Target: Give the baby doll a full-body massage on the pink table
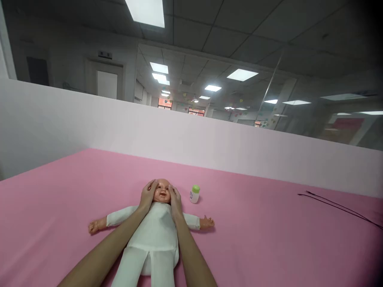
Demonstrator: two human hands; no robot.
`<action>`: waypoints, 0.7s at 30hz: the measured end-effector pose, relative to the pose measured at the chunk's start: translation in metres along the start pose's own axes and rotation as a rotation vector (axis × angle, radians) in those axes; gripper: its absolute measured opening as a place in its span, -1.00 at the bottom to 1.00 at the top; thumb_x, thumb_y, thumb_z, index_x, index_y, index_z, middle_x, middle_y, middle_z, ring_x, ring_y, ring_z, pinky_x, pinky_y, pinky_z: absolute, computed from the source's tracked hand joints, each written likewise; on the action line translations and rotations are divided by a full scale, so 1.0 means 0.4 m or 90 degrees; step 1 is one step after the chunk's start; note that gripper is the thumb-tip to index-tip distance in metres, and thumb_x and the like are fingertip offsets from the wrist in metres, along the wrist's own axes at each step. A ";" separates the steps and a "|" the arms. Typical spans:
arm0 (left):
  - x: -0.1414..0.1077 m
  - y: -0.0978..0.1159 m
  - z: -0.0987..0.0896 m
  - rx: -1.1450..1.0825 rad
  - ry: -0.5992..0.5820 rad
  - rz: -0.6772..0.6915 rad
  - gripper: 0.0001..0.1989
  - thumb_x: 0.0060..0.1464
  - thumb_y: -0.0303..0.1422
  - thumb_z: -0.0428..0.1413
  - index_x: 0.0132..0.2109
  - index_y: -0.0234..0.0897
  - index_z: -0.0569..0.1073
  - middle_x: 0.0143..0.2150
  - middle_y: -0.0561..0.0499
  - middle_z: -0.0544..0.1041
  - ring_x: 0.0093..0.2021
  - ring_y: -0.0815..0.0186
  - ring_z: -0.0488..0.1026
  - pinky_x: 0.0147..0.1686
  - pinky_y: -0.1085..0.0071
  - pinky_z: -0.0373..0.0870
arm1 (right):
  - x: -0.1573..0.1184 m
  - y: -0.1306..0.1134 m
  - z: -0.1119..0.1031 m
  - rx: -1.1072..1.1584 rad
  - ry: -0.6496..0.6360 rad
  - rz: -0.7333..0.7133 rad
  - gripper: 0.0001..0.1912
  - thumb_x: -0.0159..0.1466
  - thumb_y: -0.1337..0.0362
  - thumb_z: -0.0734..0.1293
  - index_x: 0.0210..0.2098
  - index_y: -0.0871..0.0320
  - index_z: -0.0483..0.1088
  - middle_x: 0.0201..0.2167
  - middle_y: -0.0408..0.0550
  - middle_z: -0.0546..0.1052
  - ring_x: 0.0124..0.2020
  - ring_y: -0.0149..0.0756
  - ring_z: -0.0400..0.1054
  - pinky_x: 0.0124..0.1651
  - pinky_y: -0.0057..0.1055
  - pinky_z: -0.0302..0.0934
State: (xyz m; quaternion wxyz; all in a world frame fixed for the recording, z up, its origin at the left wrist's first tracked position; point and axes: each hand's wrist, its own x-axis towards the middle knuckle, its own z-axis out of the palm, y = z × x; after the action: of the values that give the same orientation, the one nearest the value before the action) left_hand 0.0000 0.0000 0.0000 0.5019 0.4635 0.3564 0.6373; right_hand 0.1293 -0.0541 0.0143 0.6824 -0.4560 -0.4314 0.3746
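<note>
A baby doll [158, 227] in white cloth lies on its back, its arms spread out to both sides. My left hand [147, 194] rests along the left side of the doll's head, and my right hand [175, 198] lies along the right side. Both palms face inward, with the doll's face [162, 193] showing between them. The fingers of both hands are extended and lie against the head. A small bottle [194, 194] with a green cap stands to the right of my right hand, apart from it.
A pink sheet [254, 223] covers the surface under the doll. Thin dark cords [338, 205] lie at the far right. A low white wall [191, 137] runs along the back, with a reflecting glass panel above it.
</note>
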 end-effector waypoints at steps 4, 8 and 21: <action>0.002 0.001 0.003 -0.007 0.022 -0.012 -0.42 -0.03 -0.11 0.43 0.07 -0.33 0.58 0.17 -0.24 0.59 0.22 -0.04 0.50 0.29 0.08 0.37 | 0.001 0.001 0.003 0.072 0.015 0.012 -0.49 0.13 -0.09 0.51 -0.09 0.14 0.59 -0.06 0.01 0.69 0.06 -0.05 0.53 0.14 -0.27 0.38; 0.003 0.000 0.004 -0.026 0.028 -0.013 -0.53 0.12 -0.05 0.32 0.03 -0.30 0.61 0.18 -0.21 0.59 0.26 0.01 0.48 0.33 0.10 0.34 | 0.004 0.005 -0.002 0.075 0.023 -0.005 -0.51 0.16 -0.13 0.47 -0.16 0.16 0.63 -0.06 0.03 0.70 0.07 -0.02 0.52 0.17 -0.23 0.36; 0.003 -0.012 -0.001 -0.036 -0.005 0.006 -0.39 0.14 0.11 0.25 0.07 -0.33 0.59 0.25 -0.22 0.55 0.33 -0.04 0.40 0.40 0.06 0.26 | 0.027 0.053 -0.021 0.083 0.008 0.009 -0.38 0.17 -0.16 0.46 0.04 0.14 0.61 0.19 0.03 0.59 0.30 0.03 0.39 0.39 -0.11 0.22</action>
State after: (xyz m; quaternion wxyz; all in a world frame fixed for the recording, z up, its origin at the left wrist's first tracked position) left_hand 0.0010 0.0024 -0.0044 0.5132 0.4531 0.3344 0.6477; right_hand 0.1386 -0.0404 -0.0049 0.7107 -0.4161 -0.3984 0.4038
